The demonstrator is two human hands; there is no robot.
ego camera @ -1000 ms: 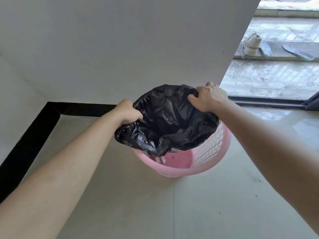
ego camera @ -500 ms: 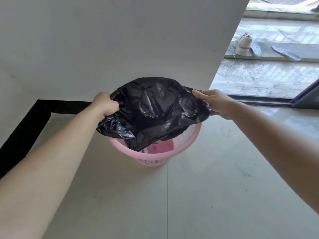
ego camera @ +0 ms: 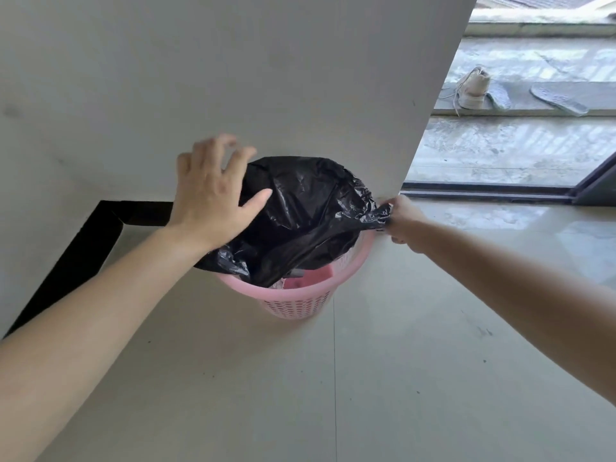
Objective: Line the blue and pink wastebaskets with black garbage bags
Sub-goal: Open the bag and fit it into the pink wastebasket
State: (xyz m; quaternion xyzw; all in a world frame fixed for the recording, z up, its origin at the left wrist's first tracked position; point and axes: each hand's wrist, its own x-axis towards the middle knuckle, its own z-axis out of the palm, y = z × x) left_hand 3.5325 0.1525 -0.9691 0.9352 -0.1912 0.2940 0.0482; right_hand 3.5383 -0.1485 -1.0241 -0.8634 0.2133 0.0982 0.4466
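Thin, limp bag (ego camera: 300, 215) pinched at hem by right hand (ego camera: 401, 223) over basket (ego camera: 296, 303); left hand (ego camera: 210, 195) spread, empty.

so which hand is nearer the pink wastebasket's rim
Right. The right hand pinches the black garbage bag right at the pink wastebasket rim; the left hand is open, raised above the bag's far left side.

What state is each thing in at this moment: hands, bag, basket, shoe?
left hand: open, fingers spread, above the bag's left side, gripping nothing
right hand: shut on the bag's edge at the basket's right rim
black garbage bag: crumpled, puffed up, draped over the basket, not yet fitted
pink wastebasket: upright on the floor, near rim uncovered
shoe: outside, lace loose
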